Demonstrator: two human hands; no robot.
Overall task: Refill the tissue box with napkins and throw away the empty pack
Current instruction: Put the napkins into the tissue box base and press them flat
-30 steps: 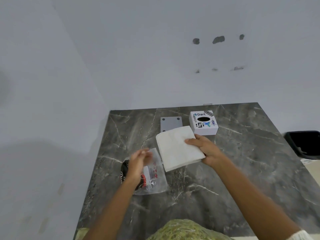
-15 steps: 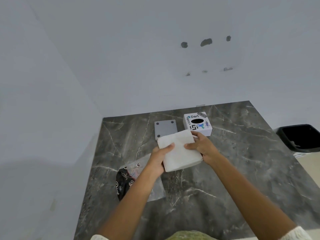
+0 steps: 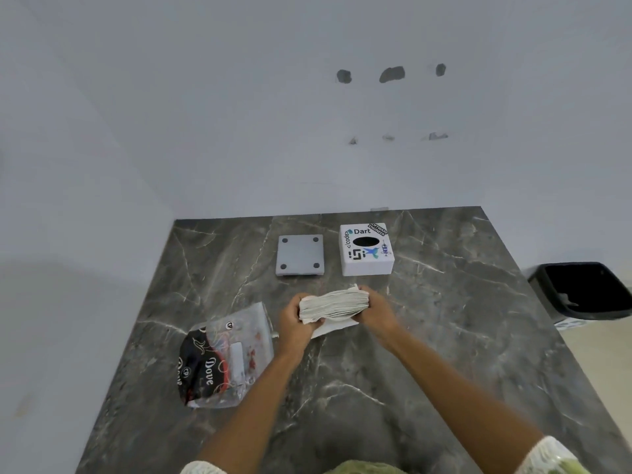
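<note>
**Both hands grip the napkin stack above the table**

A stack of white napkins is held edge-on between both hands, just above the dark marbled table near the middle of the view. The left hand clasps the stack's left end, fingers curled round it; the right hand is closed on the right end. One loose sheet hangs from the underside of the stack, down toward the table.

At about 12 o'clock from the hands stands the white tissue box, stickers on top around its dark oval opening, upright and apart from the stack. Just to its left, at 11 o'clock from the hands, lies the box's grey base plate with four dark pads at its corners, flat on the table.

At 8 o'clock lies the empty Dove napkin pack, clear plastic with black and red print, crumpled and near the left wrist. A black bin stands off the table's right edge, at 3 o'clock.
</note>
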